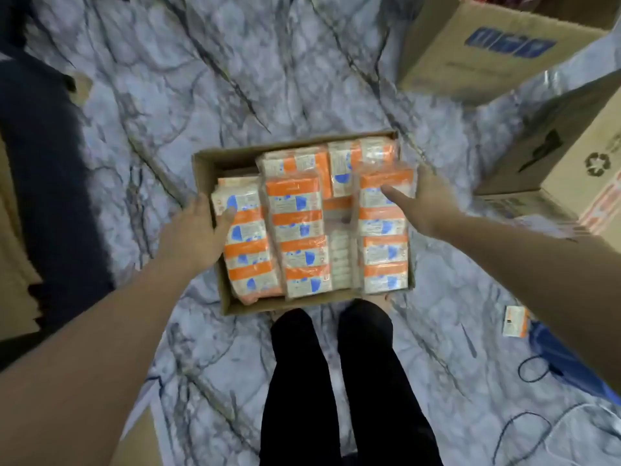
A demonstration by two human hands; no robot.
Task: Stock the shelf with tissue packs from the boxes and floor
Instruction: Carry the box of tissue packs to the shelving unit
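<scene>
An open cardboard box (pixel 208 163) sits on the marble-patterned floor just ahead of my feet, filled with several orange, white and blue tissue pack bundles (pixel 299 230). My left hand (pixel 198 230) grips the left-most bundle (pixel 248 250) at the box's left side, thumb on its top face. My right hand (pixel 423 203) grips the right-most bundle (pixel 384 237) from the right side, thumb lying across its top. A single loose tissue pack (pixel 515 321) lies on the floor at the right.
Two large cardboard boxes stand at the right, one at the back (pixel 487 52) and one nearer (pixel 578 169). Flattened cardboard (pixel 13 264) and a dark shape lie at the left. Black cables (pixel 534 368) and a blue item lie bottom right.
</scene>
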